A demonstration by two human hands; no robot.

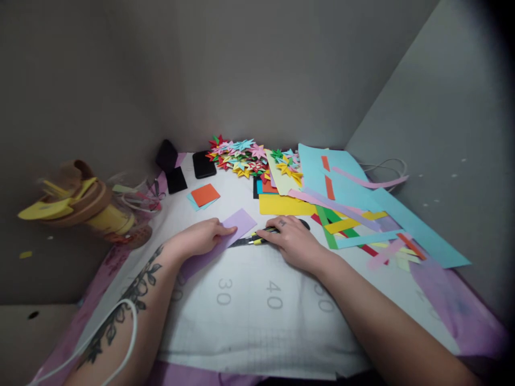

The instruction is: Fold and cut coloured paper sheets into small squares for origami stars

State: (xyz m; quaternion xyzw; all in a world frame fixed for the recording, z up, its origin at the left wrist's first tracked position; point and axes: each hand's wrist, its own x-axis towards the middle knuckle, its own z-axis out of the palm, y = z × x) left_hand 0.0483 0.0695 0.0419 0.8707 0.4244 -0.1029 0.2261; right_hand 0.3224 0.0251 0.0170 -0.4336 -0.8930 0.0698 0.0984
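My left hand (201,238) lies flat on a lilac paper strip (237,222) and presses it to the white cutting mat (249,311). My right hand (295,241) is closed around a black and yellow utility knife (251,239), its blade lying along the paper's right edge. Both hands sit near the middle of the mat, above the printed numbers 30 and 40.
A heap of folded paper stars (241,156) lies at the back. Coloured sheets and strips (354,214) spread to the right. An orange square (205,194), two black phones (203,163) and a clear container with tape rolls (92,206) stand at the left. Grey walls enclose the table.
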